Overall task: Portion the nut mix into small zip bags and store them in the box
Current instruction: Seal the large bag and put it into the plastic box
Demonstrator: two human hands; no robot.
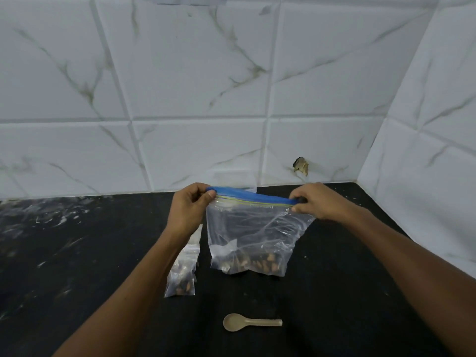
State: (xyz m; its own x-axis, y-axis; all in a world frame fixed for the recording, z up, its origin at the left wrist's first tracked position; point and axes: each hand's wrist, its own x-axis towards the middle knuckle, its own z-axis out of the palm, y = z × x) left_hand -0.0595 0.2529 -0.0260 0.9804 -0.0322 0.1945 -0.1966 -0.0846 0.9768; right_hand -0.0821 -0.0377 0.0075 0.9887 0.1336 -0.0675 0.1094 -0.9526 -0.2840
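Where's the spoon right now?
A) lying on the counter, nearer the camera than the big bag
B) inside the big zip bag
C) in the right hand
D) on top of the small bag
A: the spoon lies untouched on the black counter, nearer the camera than the big zip bag; both hands pinch that bag's blue zip strip.

Clear crinkled plastic bag (252,235), glossy marbled tiles (195,73), matt spoon (251,322).

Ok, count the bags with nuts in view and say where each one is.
2. The big bag stands mid-counter, its blue zip top pinched by the left hand and right hand. The small bag lies on the counter just left of it, partly behind the left forearm. Others may be out of frame.
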